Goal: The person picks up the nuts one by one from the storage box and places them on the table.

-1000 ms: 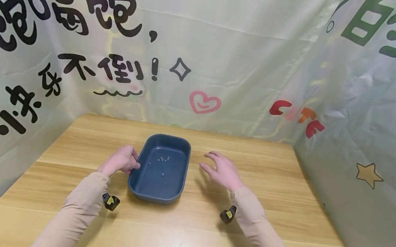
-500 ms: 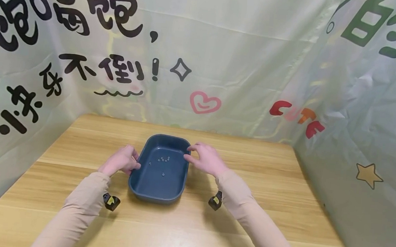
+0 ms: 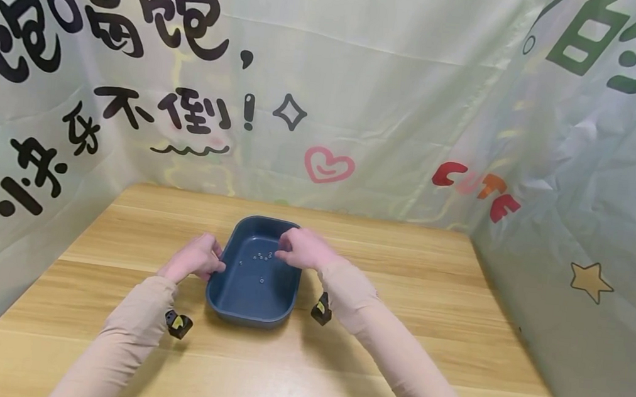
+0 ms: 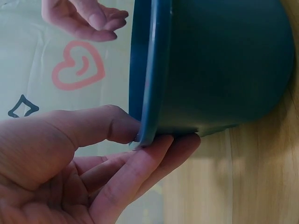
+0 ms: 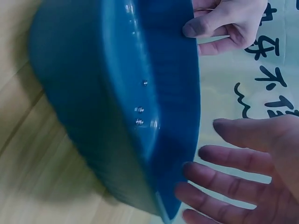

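A dark blue rectangular basin (image 3: pixel 247 317) with rounded corners stands on the wooden table. Several tiny shiny metal pieces (image 5: pixel 139 110) lie scattered on its floor, too small to name exactly. My left hand (image 3: pixel 193 257) pinches the basin's left rim; in the left wrist view the thumb (image 4: pixel 105 123) is inside and the fingers (image 4: pixel 140 172) press the outer wall. My right hand (image 3: pixel 305 249) is over the right rim, its fingertips above the inside near the cluster of pieces. In the right wrist view its fingers (image 5: pixel 224 182) are spread and hold nothing.
The table (image 3: pixel 402 275) extends to both sides and in front of the basin. Printed fabric (image 3: pixel 393 123) hangs along the back, left and right. A small black camera (image 3: pixel 178 324) sits on the left wrist and another camera (image 3: pixel 322 309) on the right.
My right hand has moved left from beside the basin, across its right rim and over the inside. The left hand keeps its hold, and the basin stays in place.
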Demonstrator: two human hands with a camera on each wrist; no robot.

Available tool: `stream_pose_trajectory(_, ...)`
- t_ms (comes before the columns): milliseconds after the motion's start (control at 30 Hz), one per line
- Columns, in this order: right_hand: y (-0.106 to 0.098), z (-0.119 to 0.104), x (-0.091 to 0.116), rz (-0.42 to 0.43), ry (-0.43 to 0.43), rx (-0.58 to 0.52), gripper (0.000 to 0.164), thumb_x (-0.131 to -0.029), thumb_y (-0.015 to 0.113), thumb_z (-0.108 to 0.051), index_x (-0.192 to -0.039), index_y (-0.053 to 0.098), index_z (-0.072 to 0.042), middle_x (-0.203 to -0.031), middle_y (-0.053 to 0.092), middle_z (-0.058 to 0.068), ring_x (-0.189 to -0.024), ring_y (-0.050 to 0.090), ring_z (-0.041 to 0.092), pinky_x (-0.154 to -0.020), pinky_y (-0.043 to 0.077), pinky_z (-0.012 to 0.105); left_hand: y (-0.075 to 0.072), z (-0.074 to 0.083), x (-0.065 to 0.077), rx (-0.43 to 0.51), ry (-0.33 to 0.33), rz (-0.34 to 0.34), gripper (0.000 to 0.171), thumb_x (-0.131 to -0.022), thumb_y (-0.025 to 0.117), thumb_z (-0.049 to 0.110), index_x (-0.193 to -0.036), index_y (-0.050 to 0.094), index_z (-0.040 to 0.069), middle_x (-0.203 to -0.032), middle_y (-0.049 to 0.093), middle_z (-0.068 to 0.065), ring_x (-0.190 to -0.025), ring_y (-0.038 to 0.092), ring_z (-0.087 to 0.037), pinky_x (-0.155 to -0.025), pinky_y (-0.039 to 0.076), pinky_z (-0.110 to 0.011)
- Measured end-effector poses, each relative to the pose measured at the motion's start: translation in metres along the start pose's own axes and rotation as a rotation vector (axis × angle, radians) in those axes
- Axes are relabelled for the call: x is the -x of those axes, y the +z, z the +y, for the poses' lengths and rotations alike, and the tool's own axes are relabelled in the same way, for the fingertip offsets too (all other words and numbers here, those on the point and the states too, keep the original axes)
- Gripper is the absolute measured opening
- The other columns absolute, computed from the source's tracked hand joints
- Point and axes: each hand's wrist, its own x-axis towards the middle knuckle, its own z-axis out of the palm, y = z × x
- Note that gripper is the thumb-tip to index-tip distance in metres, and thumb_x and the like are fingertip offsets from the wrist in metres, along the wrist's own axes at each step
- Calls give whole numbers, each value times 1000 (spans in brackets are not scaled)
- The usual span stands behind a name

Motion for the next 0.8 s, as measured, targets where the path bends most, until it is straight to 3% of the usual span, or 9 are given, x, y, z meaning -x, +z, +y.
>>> stream_pose_trajectory(267,6,-11,-19,-122,117,-11,19,-94,69,-30,-97,75,-12,-99,71,4,-96,60,20,-87,55,33,-1,2,1,-19,-7,-4,26,-83,67,0,-104,59,-13,-102,64,-29,-62,69,-19,-58,63,-29)
stream_pose_trajectory(500,20,-17,-28,-211,243,-175,17,-89,77,-21,-94,69,-7,-73,66,5,-58,62,15,-52,56,25,-2,2,2,-28,-8,-2,25,-83,68,-1,-103,60,-13,-101,64,-28,-63,69,-20,-59,63,-29)
stream_pose_trajectory(800,37,-27,-41,-263,323,-236,20,-83,80,-8,-83,61,-7,-61,63,7,-49,60,16,-42,52,23,-1,1,0,-25,-10,0,26,-83,68,0,-104,59,-13,-101,65,-28,-63,69,-19,-61,64,-31)
